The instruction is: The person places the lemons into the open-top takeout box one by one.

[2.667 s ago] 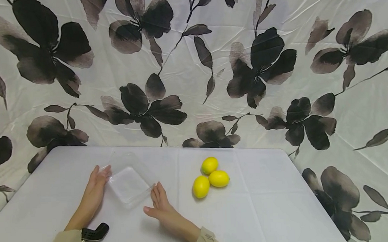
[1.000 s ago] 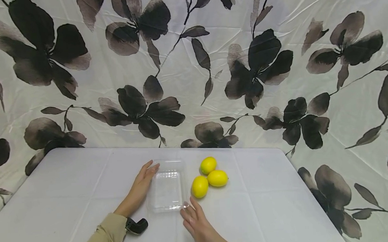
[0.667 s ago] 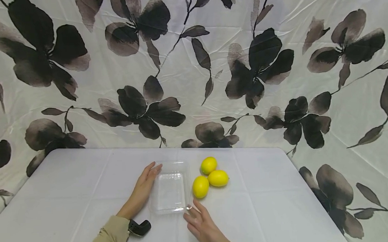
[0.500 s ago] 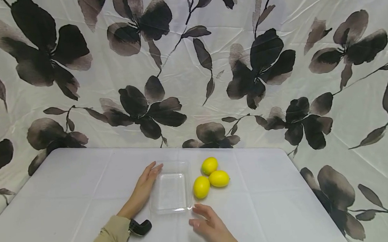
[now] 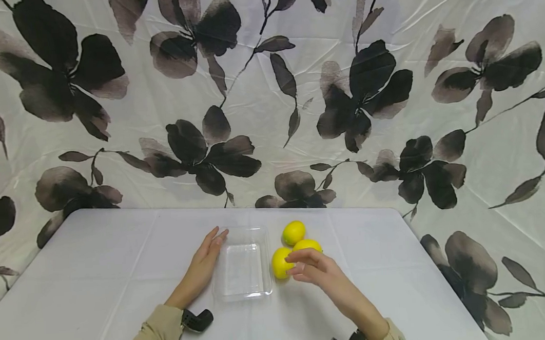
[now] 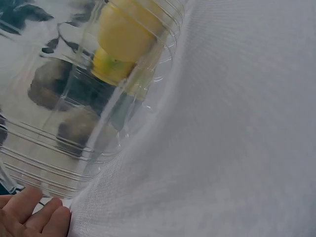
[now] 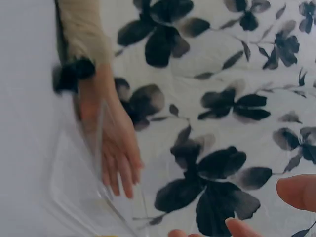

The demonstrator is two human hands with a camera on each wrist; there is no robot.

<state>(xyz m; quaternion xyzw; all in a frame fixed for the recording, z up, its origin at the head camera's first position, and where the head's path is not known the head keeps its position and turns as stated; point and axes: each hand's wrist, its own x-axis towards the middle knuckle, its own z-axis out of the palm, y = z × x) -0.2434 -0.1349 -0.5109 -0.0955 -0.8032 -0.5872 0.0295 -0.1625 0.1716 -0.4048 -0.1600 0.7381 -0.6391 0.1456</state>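
Observation:
A clear plastic container (image 5: 242, 269) sits open on the white cloth. My left hand (image 5: 202, 263) lies along its left side, fingers straight against the wall; the left wrist view has those fingertips (image 6: 29, 217) at the container's corner. Three yellow lemons, one at the back (image 5: 294, 232), one at the front (image 5: 281, 264) and one on the right (image 5: 310, 244), are grouped just right of the container. Over the front and right lemons hovers my right hand (image 5: 324, 275), fingers loosely bent, partly covering both. In the right wrist view its thumb (image 7: 298, 192) stands apart from the other fingers.
A white cloth covers the table (image 5: 397, 256), whose far edge meets a hanging curtain (image 5: 269, 98) with dark flowers. Black devices are strapped at both wrists, the left one (image 5: 197, 320) near the container's front left corner.
The container has been shifted right and turned straight, close to the lemons. My right hand has left its front right corner and moved up and right over the lemons. My left hand stays at its side.

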